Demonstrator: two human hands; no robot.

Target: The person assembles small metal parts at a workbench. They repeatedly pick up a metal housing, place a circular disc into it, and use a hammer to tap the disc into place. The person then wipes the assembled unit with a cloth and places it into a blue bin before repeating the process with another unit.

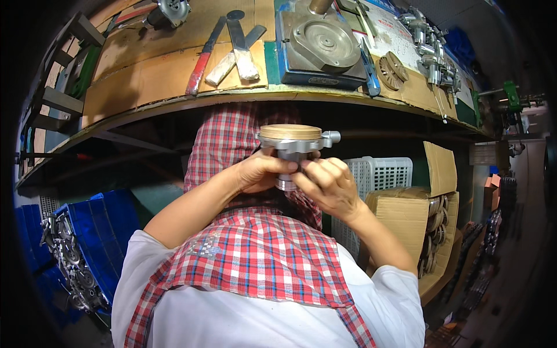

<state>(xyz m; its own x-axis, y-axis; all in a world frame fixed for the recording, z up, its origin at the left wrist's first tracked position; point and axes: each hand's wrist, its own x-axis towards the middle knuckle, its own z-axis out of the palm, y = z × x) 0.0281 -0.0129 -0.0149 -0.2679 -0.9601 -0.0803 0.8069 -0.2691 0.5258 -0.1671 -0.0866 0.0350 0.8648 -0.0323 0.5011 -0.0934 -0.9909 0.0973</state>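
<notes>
Both hands grip one round metal part [293,148] with a tan disc on top, held up just below the counter [174,75] edge: left hand [261,171] clasped on its left side, right hand [325,182] closed around its lower stem. Above lie files [232,52] and a blue fixture [319,49]; a cardboard box [406,214] sits right.

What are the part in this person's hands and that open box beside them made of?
The part held by the left hand and right hand looks like cast metal: dull silver-grey with a soft sheen. Its flat top disc is tan and matte, perhaps brass or fibre; hard to tell. The box looks like plain brown corrugated cardboard, with bent flaps.
</notes>
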